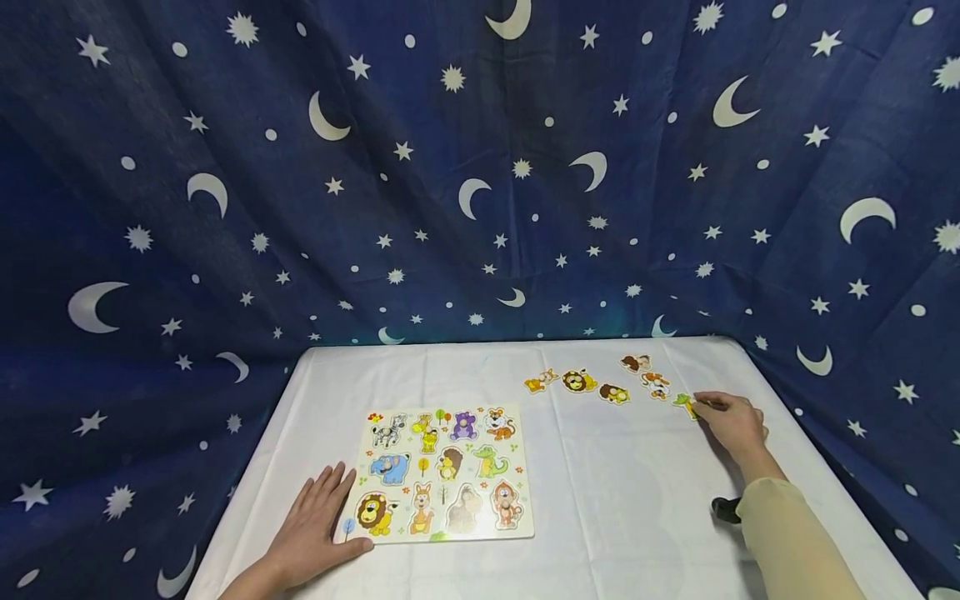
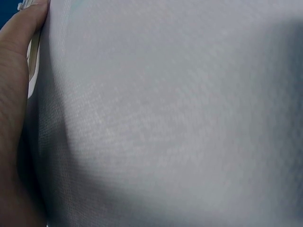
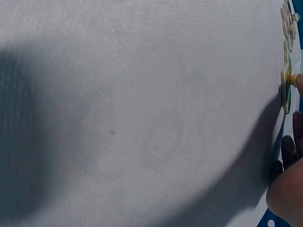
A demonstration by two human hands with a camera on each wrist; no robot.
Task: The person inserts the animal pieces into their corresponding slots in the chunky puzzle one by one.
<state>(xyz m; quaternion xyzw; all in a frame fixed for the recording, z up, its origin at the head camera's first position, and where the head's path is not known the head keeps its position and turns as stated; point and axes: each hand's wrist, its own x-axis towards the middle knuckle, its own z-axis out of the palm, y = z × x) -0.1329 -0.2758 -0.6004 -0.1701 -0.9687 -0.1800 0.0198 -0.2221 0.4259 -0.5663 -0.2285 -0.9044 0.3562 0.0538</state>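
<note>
The green crocodile piece (image 1: 683,402) is at the right side of the tabletop (image 1: 637,500), near the right edge and towards the far right corner. The right hand (image 1: 731,425) reaches in from the right edge, and its fingers grasp the piece by its small knob (image 3: 293,80); the right wrist view cuts most of this grip off at its border. Just beside it, on the side of the far edge, lies an orange-and-white animal piece (image 1: 656,385), with a brown animal piece (image 1: 635,363) close to that, nearer the far edge. A hedgehog piece (image 1: 614,393), a lion piece (image 1: 579,382) and an orange animal piece (image 1: 541,381) follow in a loose line towards the left, nearer the far edge than the near side.

The puzzle board (image 1: 442,537) lies flat on the left part of the tabletop, well apart from the crocodile piece, bearing rows of colourful animals. The left hand (image 1: 311,521) rests at its left edge, fingers released and spread, the thumb by the board's near left corner.

A pale yellow sleeve (image 1: 795,533) covers the right forearm; a small black object (image 1: 725,510) shows beside the wrist. Beyond the far edge hangs a navy curtain (image 1: 420,217) with white moons and stars.
</note>
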